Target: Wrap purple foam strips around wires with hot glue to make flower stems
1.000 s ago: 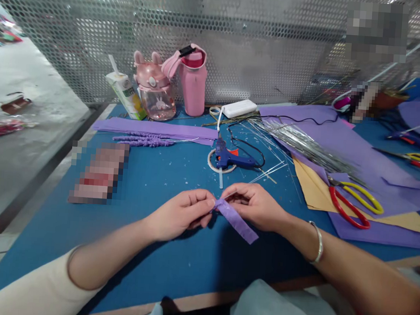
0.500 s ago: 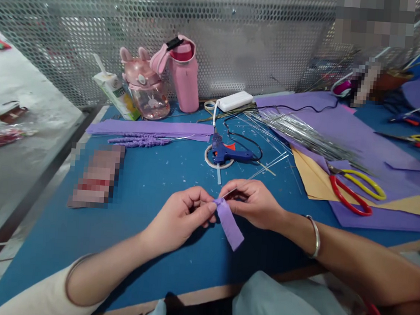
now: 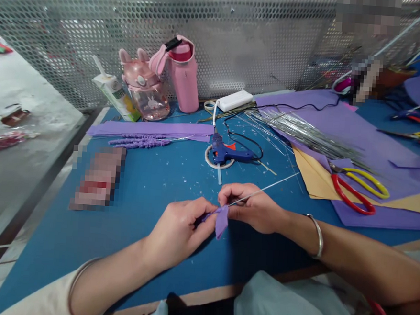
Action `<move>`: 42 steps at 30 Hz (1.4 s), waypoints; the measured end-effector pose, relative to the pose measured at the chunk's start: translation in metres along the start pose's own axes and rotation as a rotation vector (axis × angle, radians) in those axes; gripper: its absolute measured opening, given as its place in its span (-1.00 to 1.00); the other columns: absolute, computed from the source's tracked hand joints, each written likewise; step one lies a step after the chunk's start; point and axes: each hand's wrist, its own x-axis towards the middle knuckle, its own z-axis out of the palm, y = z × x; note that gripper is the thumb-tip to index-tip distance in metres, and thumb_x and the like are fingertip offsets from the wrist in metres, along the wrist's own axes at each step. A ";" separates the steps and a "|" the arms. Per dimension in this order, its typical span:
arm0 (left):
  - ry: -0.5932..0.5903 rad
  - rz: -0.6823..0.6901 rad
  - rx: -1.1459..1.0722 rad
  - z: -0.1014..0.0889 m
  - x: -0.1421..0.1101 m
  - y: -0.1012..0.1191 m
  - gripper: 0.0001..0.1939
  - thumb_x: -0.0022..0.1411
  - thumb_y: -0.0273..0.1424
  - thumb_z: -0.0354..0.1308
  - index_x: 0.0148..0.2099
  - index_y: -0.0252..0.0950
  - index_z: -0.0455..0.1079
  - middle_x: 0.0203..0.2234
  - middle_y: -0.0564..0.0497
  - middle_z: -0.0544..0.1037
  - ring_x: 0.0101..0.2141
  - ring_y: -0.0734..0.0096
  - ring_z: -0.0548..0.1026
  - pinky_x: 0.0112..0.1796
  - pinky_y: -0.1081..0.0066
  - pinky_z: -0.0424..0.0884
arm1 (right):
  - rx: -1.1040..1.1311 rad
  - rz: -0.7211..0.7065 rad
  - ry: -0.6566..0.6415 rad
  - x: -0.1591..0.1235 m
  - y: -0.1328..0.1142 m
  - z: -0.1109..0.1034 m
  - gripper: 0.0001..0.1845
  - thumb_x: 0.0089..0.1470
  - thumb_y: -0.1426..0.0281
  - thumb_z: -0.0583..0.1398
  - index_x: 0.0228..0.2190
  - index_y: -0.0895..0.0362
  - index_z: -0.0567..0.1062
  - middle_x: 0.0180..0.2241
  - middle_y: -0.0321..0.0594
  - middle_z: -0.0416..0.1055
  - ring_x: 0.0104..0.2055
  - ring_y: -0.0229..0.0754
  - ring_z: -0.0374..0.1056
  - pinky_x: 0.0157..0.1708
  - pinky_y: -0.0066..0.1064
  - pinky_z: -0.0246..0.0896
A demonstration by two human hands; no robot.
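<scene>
Near the front middle of the table, my left hand (image 3: 187, 225) pinches a purple paper strip (image 3: 222, 221), part of it twisted and hidden under the fingers. A short tail of the strip hangs down between my hands. My right hand (image 3: 251, 207) has its fingers closed on a thin metal wire (image 3: 274, 184), which slants up and right past the knuckles; its lower end meets the strip. Beyond the hands lies a blue hot glue gun (image 3: 232, 154), resting on a roll of tape (image 3: 207, 158).
Scissors (image 3: 361, 187) with red and yellow handles lie right, on purple sheets (image 3: 389, 163) and tan paper (image 3: 307, 176). A wire bundle (image 3: 308, 135) is behind them. Purple strips (image 3: 150, 128), finished-looking purple sprigs (image 3: 139, 141), a pink bottle (image 3: 184, 81) and a clear cup (image 3: 151, 100) stand or lie back left.
The hanging strip tail has become shorter and swung left. The wire now sticks out farther to the upper right. My left hand has shifted slightly down.
</scene>
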 end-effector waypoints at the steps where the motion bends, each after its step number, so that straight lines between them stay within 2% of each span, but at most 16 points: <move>1: -0.011 -0.012 -0.014 0.000 0.000 0.000 -0.87 0.26 -0.36 0.08 -0.26 -0.27 0.43 -0.54 0.08 0.47 -0.57 0.57 0.32 -0.48 0.53 0.21 | -0.050 -0.022 -0.016 0.000 -0.001 -0.001 -0.76 0.06 0.24 0.24 -0.42 0.16 0.39 -0.47 -0.35 0.26 -0.45 -0.35 0.14 -0.43 -0.51 0.09; 4: -0.098 -0.128 -0.231 0.000 0.002 -0.001 -0.88 0.26 -0.34 0.06 -0.21 -0.26 0.35 -0.50 0.06 0.47 -0.56 0.55 0.31 -0.49 0.52 0.20 | -0.212 -0.112 -0.047 -0.001 -0.005 -0.004 -0.77 0.11 0.24 0.18 -0.41 0.16 0.39 -0.42 -0.29 0.30 -0.38 -0.31 0.20 -0.34 -0.48 0.14; 8: -0.321 -0.361 -0.821 -0.002 0.011 -0.005 -0.77 0.33 -0.24 -0.13 -0.06 -0.26 0.15 -0.48 0.01 0.50 -0.67 0.58 0.24 -0.60 0.51 0.15 | -0.316 -0.176 0.001 0.000 -0.005 -0.005 -0.84 0.11 0.30 0.19 -0.41 0.15 0.43 -0.37 -0.27 0.34 -0.33 -0.28 0.25 -0.26 -0.45 0.15; 10: -0.296 -0.407 -0.916 -0.003 0.015 -0.007 -0.70 0.35 -0.18 -0.18 -0.05 -0.28 0.16 -0.56 0.04 0.47 -0.71 0.61 0.16 -0.64 0.54 0.07 | -0.262 -0.156 0.062 0.001 -0.002 -0.006 -0.87 0.07 0.35 0.22 -0.32 0.14 0.43 -0.40 -0.29 0.32 -0.36 -0.29 0.24 -0.29 -0.45 0.16; 13: -0.161 -0.411 -0.855 -0.004 0.018 -0.009 -0.67 0.33 -0.15 -0.09 -0.12 -0.32 0.28 -0.61 0.09 0.39 -0.69 0.63 0.13 -0.65 0.56 0.02 | -0.134 -0.103 0.176 0.002 0.001 -0.008 -0.78 0.07 0.38 0.21 -0.21 0.13 0.35 -0.40 -0.31 0.30 -0.39 -0.31 0.22 -0.33 -0.46 0.17; 15: -0.113 -0.411 -0.798 -0.004 0.018 -0.011 -0.67 0.32 -0.15 -0.05 -0.23 -0.33 0.32 -0.57 0.08 0.37 -0.65 0.64 0.16 -0.62 0.56 0.05 | -0.103 -0.059 0.202 0.002 -0.001 -0.010 -0.86 0.11 0.34 0.15 -0.27 0.15 0.37 -0.40 -0.28 0.32 -0.37 -0.29 0.24 -0.32 -0.45 0.18; 17: -0.093 -0.430 -0.758 -0.004 0.018 -0.012 -0.67 0.30 -0.15 -0.02 -0.28 -0.34 0.34 -0.52 0.07 0.37 -0.62 0.65 0.18 -0.61 0.56 0.06 | -0.134 -0.012 0.158 0.002 -0.005 -0.012 -0.77 0.16 0.27 0.08 -0.37 0.17 0.41 -0.43 -0.25 0.34 -0.38 -0.27 0.25 -0.34 -0.45 0.16; 19: -0.078 -0.456 -0.737 -0.003 0.017 -0.013 -0.69 0.29 -0.16 0.02 -0.24 -0.33 0.36 -0.51 0.07 0.36 -0.62 0.64 0.18 -0.61 0.56 0.08 | -0.200 0.032 0.108 0.000 -0.010 -0.013 -0.69 0.16 0.23 0.04 -0.40 0.18 0.45 -0.48 -0.27 0.33 -0.43 -0.28 0.21 -0.41 -0.46 0.11; 22: -0.060 -0.460 -0.718 -0.003 0.018 -0.012 -0.72 0.26 -0.19 0.06 -0.20 -0.32 0.38 -0.50 0.07 0.38 -0.61 0.65 0.19 -0.60 0.57 0.11 | -0.270 0.080 0.088 -0.002 -0.013 -0.010 -0.74 0.11 0.26 0.10 -0.37 0.17 0.49 -0.54 -0.34 0.27 -0.51 -0.33 0.11 -0.52 -0.49 -0.01; 26: -0.068 -0.482 -0.734 -0.002 0.019 -0.008 -0.76 0.23 -0.22 0.10 -0.27 -0.32 0.37 -0.50 0.08 0.41 -0.62 0.66 0.23 -0.61 0.60 0.15 | -0.315 0.098 0.113 -0.001 -0.011 -0.005 -0.75 0.11 0.27 0.13 -0.35 0.17 0.52 -0.51 -0.32 0.32 -0.48 -0.33 0.14 -0.49 -0.49 0.01; 29: -0.047 -0.530 -0.774 -0.001 0.019 -0.004 -0.75 0.16 -0.21 0.17 -0.33 -0.31 0.29 -0.52 0.09 0.42 -0.56 0.58 0.37 -0.59 0.58 0.26 | -0.266 0.125 0.119 -0.001 -0.008 -0.002 -0.76 0.12 0.28 0.14 -0.38 0.17 0.52 -0.52 -0.31 0.34 -0.47 -0.33 0.17 -0.47 -0.48 0.04; 31: -0.012 -0.522 -0.751 0.001 0.017 -0.003 -0.74 0.15 -0.21 0.18 -0.32 -0.30 0.27 -0.53 0.08 0.44 -0.51 0.49 0.44 -0.54 0.53 0.33 | -0.150 0.153 0.108 0.000 -0.007 0.000 -0.78 0.10 0.29 0.15 -0.40 0.18 0.51 -0.54 -0.32 0.33 -0.50 -0.34 0.18 -0.48 -0.48 0.06; 33: 0.032 -0.455 -0.614 0.003 0.015 -0.003 -0.77 0.19 -0.22 0.15 -0.29 -0.30 0.31 -0.54 0.05 0.49 -0.51 0.46 0.45 -0.51 0.50 0.35 | -0.011 0.173 0.097 0.001 -0.006 0.002 -0.78 0.08 0.29 0.18 -0.42 0.20 0.49 -0.56 -0.32 0.33 -0.52 -0.35 0.19 -0.49 -0.48 0.07; 36: 0.118 -0.282 -0.270 0.003 0.012 -0.004 -0.81 0.24 -0.28 0.09 -0.28 -0.29 0.43 -0.51 0.01 0.53 -0.51 0.46 0.43 -0.47 0.48 0.33 | 0.158 0.180 0.097 0.002 -0.002 0.005 -0.77 0.06 0.28 0.21 -0.45 0.21 0.48 -0.55 -0.29 0.37 -0.53 -0.36 0.20 -0.49 -0.48 0.09; 39: 0.195 -0.119 -0.013 0.003 0.009 -0.005 -0.83 0.25 -0.35 0.07 -0.24 -0.27 0.48 -0.45 -0.01 0.56 -0.45 0.43 0.46 -0.38 0.46 0.35 | 0.266 0.168 0.105 0.001 0.002 0.007 -0.79 0.06 0.29 0.22 -0.41 0.21 0.50 -0.53 -0.28 0.40 -0.54 -0.37 0.21 -0.49 -0.48 0.09; 42: 0.215 -0.020 0.152 0.004 0.007 -0.008 -0.82 0.26 -0.38 0.05 -0.18 -0.26 0.46 -0.37 -0.03 0.57 -0.37 0.39 0.50 -0.29 0.43 0.39 | 0.317 0.171 0.108 -0.001 0.004 0.009 -0.80 0.07 0.31 0.22 -0.36 0.21 0.51 -0.52 -0.27 0.41 -0.52 -0.36 0.23 -0.47 -0.48 0.10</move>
